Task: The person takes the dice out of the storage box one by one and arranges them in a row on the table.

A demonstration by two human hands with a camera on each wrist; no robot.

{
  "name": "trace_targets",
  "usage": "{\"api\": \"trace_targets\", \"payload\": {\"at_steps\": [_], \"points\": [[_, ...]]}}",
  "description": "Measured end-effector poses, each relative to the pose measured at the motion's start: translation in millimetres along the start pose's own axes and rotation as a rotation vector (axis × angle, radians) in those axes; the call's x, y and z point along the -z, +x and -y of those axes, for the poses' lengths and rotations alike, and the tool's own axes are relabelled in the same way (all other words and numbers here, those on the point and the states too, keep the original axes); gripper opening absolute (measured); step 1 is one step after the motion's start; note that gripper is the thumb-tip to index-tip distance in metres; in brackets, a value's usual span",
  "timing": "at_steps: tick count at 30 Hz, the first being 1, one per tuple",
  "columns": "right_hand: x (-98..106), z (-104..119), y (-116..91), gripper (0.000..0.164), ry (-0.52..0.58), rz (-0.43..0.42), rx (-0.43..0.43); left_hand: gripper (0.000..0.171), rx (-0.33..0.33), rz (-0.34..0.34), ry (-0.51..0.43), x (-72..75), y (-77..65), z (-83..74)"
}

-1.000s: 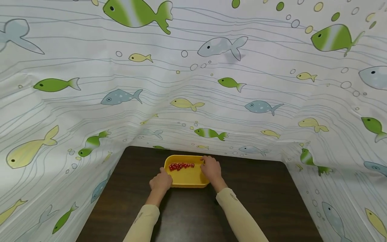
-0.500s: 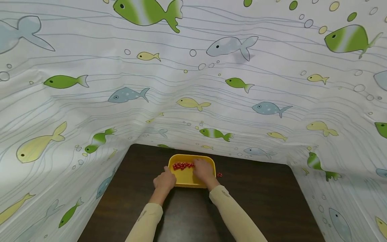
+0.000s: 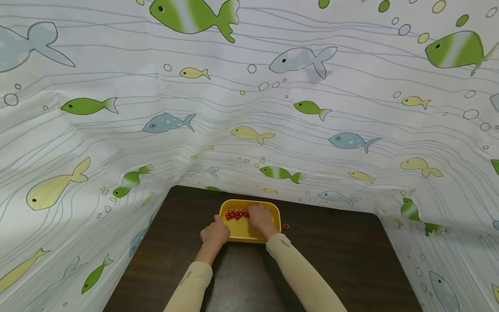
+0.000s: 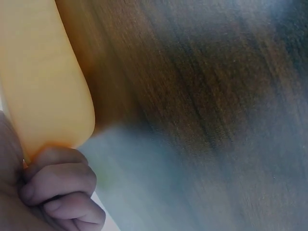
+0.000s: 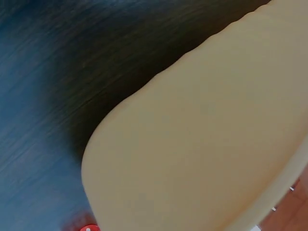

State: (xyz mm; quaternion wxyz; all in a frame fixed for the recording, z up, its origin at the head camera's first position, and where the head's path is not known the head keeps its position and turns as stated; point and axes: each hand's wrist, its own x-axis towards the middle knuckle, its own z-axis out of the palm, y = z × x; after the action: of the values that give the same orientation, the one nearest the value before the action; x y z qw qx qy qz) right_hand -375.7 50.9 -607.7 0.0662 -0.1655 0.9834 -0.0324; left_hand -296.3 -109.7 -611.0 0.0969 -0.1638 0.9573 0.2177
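A yellow tray (image 3: 240, 229) stands on the dark table, with a row of red dice (image 3: 235, 214) along its far left part. My left hand (image 3: 215, 234) grips the tray's near left corner; in the left wrist view its curled fingers (image 4: 62, 180) lie against the tray's outer wall (image 4: 45, 82). Inside the tray, my right hand (image 3: 260, 219) reaches down at the right end of the dice row. Its fingertips are hidden, so I cannot tell whether they pinch a die. Outside the right wall lie a few red dice (image 3: 286, 226); one die (image 5: 90, 228) shows in the right wrist view.
A dark wood-grain table (image 3: 335, 264) extends on both sides of the tray. White sheeting (image 3: 218, 95) printed with fish rises around its back and sides.
My right hand has moved left from the tray's right rim to the dice inside, uncovering dice on the table at the right. My left hand keeps its grip; the head view shifts slightly.
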Motion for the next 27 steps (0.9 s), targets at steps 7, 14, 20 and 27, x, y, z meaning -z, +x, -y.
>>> {"api": "trace_targets", "payload": {"at_steps": [7, 14, 20, 27], "points": [[-1, -4, -9, 0.012, -0.011, -0.056, -0.025, 0.062, -0.007, 0.014, 0.019, -1.3, -1.2, -5.0], [-5, -6, -14, 0.01, -0.059, -0.04, -0.035, 0.06, -0.005, 0.014, 0.01, -4.8, -1.2, -6.7], [-3, -4, -18, 0.009, -0.075, -0.043, -0.033, 0.058, -0.003, 0.021, 0.007, -2.9, -3.2, -5.8], [5, -1, -25, 0.009, -0.035, -0.051, -0.052, 0.055, 0.005, 0.02, 0.001, 0.7, -3.2, -1.0]]}}
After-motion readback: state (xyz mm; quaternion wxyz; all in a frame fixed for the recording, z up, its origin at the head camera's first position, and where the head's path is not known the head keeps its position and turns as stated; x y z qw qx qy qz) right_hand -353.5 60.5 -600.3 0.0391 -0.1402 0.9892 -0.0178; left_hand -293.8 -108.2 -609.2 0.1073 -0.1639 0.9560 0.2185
